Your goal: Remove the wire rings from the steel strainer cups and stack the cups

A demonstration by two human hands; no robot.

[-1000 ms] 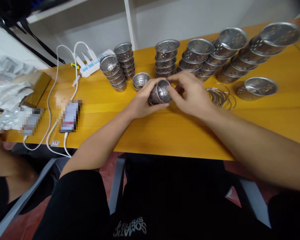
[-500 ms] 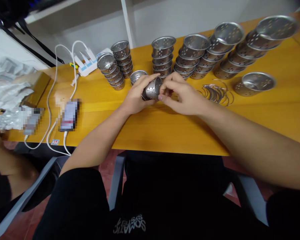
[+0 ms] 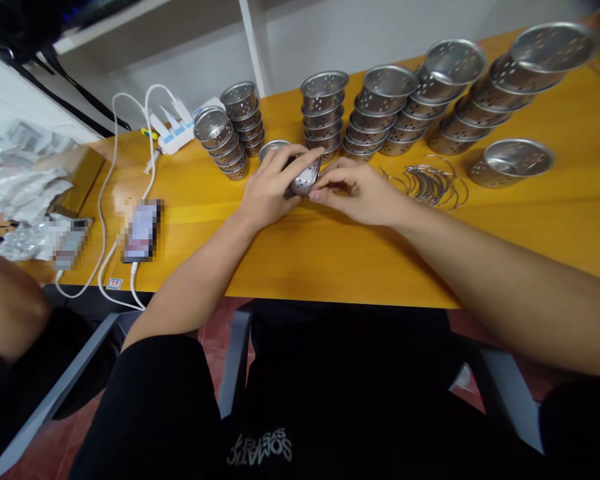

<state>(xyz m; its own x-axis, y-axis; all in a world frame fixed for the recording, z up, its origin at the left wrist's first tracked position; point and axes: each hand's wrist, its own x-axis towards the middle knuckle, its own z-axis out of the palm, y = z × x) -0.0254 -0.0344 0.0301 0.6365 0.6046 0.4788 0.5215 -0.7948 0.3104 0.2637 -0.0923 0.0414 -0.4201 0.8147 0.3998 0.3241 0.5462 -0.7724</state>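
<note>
My left hand is wrapped round a small perforated metal cup, which is tilted on its side above the table, and the fingers cover much of it. Against the cup's right side, the thumb and fingertips of my right hand are pinched together. Whatever they grip is too small or too hidden to make out. Just behind my left hand stands another metal cup, partly covered. To the right of my right hand lies a loose pile of curved metal wires.
Several stacks of perforated cups line the back of the wooden table. A single cup stands at the right. A phone, white cables and a power strip are at the left, where another person's arm shows.
My left fingers have shifted over the cup, which has turned so its opening shows less. My right hand has moved slightly left and down. The other person's arm has moved.
</note>
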